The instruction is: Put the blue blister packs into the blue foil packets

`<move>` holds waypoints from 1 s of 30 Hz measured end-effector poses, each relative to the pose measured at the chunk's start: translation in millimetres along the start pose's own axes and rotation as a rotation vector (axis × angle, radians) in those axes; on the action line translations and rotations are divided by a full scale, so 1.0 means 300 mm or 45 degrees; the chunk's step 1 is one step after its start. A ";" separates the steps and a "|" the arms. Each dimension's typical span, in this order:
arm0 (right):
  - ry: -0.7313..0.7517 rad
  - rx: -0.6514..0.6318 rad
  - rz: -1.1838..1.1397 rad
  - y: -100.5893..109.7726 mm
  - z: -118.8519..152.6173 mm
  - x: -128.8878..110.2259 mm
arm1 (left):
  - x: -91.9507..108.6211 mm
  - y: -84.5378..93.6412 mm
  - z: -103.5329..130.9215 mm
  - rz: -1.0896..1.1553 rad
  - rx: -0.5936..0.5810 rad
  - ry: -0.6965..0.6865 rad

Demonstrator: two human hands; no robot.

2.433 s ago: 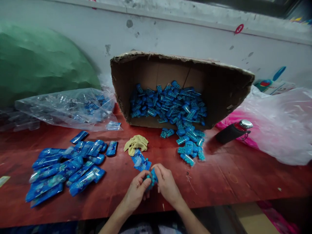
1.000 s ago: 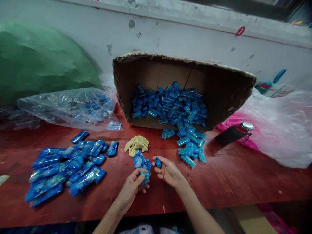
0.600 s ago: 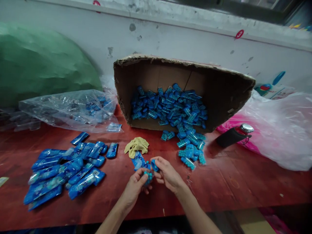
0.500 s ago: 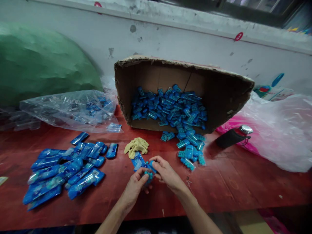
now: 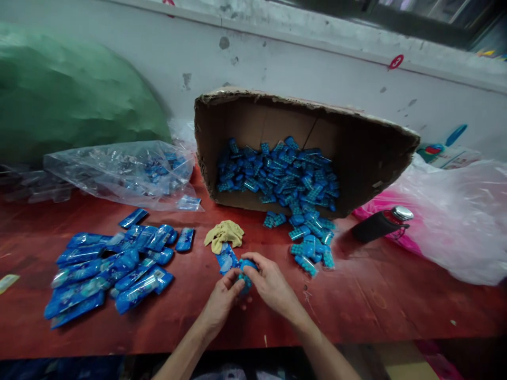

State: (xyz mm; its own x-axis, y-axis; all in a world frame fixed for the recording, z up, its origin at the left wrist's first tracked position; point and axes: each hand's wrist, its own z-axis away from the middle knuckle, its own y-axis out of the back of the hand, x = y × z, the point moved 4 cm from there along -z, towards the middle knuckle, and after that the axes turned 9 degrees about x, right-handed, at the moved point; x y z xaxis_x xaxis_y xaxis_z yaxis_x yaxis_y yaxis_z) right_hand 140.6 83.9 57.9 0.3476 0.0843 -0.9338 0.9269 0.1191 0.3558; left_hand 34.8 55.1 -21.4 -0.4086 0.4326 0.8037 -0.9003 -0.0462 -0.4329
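Observation:
Near the table's front, my left hand (image 5: pixel 222 301) is closed around a small clear bottle of blue balls (image 5: pixel 245 285). My right hand (image 5: pixel 273 282) pinches a blue cap (image 5: pixel 249 265) at the bottle's top. Fingers cover much of both, so I cannot tell how firmly the cap sits. Just beyond the fingertips lies a flat blue printed packet (image 5: pixel 227 258), partly under a crumpled yellow cloth (image 5: pixel 225 236). To the right of my hands is a loose group of similar capped bottles (image 5: pixel 311 245), spilling from a tipped cardboard box (image 5: pixel 376 158).
Filled blue packets (image 5: pixel 138 287) are piled on the red table (image 5: pixel 356 306) at left. Behind them lies a clear plastic bag (image 5: pixel 99 174) with blue wrappers, beside a big green sack (image 5: pixel 79 95). At right are a black flask (image 5: pixel 376 226) and a pink-and-white plastic bag (image 5: pixel 455 216).
The blue cap has come over the top of the bottle, with both hands closer together. The camera view has shifted slightly, so the scene sits a little further right.

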 end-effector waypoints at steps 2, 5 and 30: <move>-0.010 0.023 -0.017 0.003 -0.003 0.006 | 0.002 -0.003 0.003 0.028 -0.005 0.007; -0.062 0.079 0.013 0.008 -0.015 0.055 | 0.007 -0.006 0.015 0.113 -0.011 0.066; 0.223 0.066 0.726 -0.091 -0.050 0.105 | 0.033 0.103 0.030 -0.040 0.194 -0.025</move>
State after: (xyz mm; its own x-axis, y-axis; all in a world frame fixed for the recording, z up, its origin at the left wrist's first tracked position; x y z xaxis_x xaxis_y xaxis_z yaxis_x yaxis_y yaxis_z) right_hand 124.2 98.0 19.5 0.7680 0.2831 -0.5745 0.6082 -0.0410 0.7927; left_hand 1.7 50.0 -23.2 -0.3816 0.4181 0.8243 -0.9243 -0.1696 -0.3419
